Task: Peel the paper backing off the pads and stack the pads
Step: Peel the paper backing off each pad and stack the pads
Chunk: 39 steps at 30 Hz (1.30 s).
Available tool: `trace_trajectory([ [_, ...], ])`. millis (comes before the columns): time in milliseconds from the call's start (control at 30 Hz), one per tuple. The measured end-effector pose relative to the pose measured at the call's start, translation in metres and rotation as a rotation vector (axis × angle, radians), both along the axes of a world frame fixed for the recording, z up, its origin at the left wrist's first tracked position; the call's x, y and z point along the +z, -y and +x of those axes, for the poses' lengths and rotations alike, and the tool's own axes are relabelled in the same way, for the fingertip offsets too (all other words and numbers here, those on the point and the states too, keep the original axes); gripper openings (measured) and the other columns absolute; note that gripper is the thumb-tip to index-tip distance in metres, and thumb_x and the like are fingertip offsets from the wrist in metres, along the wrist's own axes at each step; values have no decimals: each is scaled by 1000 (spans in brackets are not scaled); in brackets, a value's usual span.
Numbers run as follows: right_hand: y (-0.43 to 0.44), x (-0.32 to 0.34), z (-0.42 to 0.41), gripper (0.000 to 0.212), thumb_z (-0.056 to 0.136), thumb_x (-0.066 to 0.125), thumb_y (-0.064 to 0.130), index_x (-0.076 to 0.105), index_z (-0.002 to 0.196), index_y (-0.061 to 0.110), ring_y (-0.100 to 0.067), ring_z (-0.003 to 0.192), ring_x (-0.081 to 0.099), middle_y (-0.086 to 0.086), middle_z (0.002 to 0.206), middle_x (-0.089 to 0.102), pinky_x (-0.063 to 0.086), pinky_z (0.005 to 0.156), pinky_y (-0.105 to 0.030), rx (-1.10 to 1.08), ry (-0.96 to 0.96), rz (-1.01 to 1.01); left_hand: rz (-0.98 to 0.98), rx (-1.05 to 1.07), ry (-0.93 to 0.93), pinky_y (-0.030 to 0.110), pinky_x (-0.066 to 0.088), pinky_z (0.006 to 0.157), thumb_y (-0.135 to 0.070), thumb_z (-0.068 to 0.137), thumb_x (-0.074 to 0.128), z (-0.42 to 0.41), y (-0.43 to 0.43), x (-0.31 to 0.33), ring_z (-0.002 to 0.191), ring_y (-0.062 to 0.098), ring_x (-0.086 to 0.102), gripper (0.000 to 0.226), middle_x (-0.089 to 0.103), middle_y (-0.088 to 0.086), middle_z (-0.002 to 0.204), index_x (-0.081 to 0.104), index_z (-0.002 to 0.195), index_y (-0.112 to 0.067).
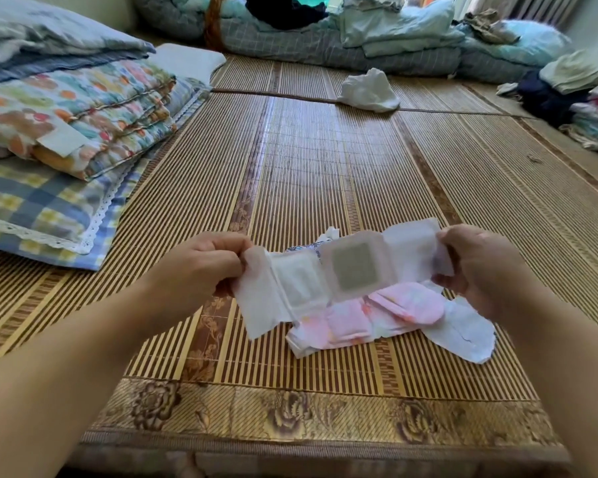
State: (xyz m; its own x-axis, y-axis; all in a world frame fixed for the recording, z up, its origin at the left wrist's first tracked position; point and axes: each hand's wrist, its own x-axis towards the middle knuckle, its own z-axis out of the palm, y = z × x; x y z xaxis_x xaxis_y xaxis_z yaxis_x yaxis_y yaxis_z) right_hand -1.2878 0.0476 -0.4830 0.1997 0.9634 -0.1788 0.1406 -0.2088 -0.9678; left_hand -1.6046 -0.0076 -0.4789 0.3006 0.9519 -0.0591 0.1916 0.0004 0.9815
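I hold a white pad (pixel 354 267) with a grey-green square in its middle stretched out above the bamboo mat (pixel 325 160). My left hand (pixel 201 260) pinches its left end, where a white paper backing (pixel 259 305) hangs loose and curls downward. My right hand (pixel 477 267) grips the right end of the pad. Under the held pad, on the mat, lies a loose heap of pink and white pads (pixel 387 315) and white paper pieces (pixel 463 329), partly hidden by the held one.
Folded floral and checked quilts (pixel 69 132) are piled at the left. Bedding and clothes (pixel 377 32) lie along the far edge and at the right (pixel 580 94). A crumpled white cloth (pixel 368 89) sits far on the mat. The mat's flowered border (pixel 290 412) runs nearest me.
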Motion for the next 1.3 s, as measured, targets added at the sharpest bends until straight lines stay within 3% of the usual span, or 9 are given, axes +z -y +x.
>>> trace_trajectory([
  [100, 8, 5, 19, 12, 88, 56, 12, 62, 84, 3, -18, 56, 65, -8, 65, 67, 57, 49, -33, 56, -141, -158, -47, -10, 38, 25, 48, 55, -11, 72, 47, -10, 2, -2, 58, 14, 52, 23, 60, 0, 65, 67, 61, -14],
  [267, 16, -8, 31, 9, 87, 60, 6, 66, 92, 10, -21, 63, 60, -12, 80, 62, 56, 44, -30, 108, 200, -225, -163, 46, -266, 28, 51, 66, 6, 81, 46, -26, -4, -13, 80, 28, 61, 34, 66, 13, 96, 64, 57, -12],
  [433, 16, -19, 22, 23, 83, 55, 8, 73, 72, 16, -26, 72, 61, -8, 79, 69, 55, 71, -46, 115, 519, -144, -263, 92, -465, 35, 48, 60, 0, 83, 41, -19, -3, -19, 60, 23, 64, 41, 70, 15, 65, 72, 59, -12],
  [600, 18, -22, 20, 13, 67, 77, 24, 65, 70, 20, -16, 69, 61, 1, 73, 66, 46, 56, -30, 124, 693, -90, -215, 197, -671, 24, 40, 46, -39, 77, 64, -13, -4, -24, 43, 11, 55, 37, 65, 0, 48, 67, 52, -11],
  [700, 18, -24, 25, 27, 68, 73, 15, 57, 89, 22, -18, 73, 63, 1, 81, 64, 54, 63, -36, 63, 684, -106, -124, 206, -828, 21, 36, 42, -18, 68, 69, -13, -3, -20, 47, 9, 49, 15, 57, -5, 54, 57, 58, -18],
  [800, 18, -23, 30, 28, 73, 69, 11, 61, 98, 22, -25, 76, 66, -5, 87, 65, 59, 66, -42, 16, 559, -158, -158, 227, -794, 14, 38, 41, -6, 69, 69, -18, -4, -17, 61, 11, 59, 24, 63, -1, 77, 58, 79, -24],
  [933, 19, -22, 33, 7, 81, 64, 7, 70, 83, 10, -29, 74, 66, -14, 82, 67, 60, 67, -44, 2, 445, -178, -165, 295, -683, 18, 44, 45, -3, 72, 67, -27, -6, -19, 69, 18, 64, 35, 63, 2, 87, 56, 94, -27],
  [1167, 18, -10, 16, 10, 78, 72, 9, 70, 88, 9, -12, 55, 65, -2, 62, 70, 54, 48, -26, 72, 103, -122, -260, 279, -10, 25, 54, 51, -5, 70, 71, -6, -7, 1, 69, 23, 69, 35, 63, 14, 101, 62, 102, -15],
  [1300, 22, -7, -14, 11, 79, 70, 6, 69, 91, 8, -9, 52, 65, 0, 61, 70, 51, 45, -21, 191, 77, -95, -229, 188, -33, 20, 52, 49, -1, 76, 66, 35, -7, 3, 64, 15, 69, 28, 64, 11, 102, 63, 100, -17],
])
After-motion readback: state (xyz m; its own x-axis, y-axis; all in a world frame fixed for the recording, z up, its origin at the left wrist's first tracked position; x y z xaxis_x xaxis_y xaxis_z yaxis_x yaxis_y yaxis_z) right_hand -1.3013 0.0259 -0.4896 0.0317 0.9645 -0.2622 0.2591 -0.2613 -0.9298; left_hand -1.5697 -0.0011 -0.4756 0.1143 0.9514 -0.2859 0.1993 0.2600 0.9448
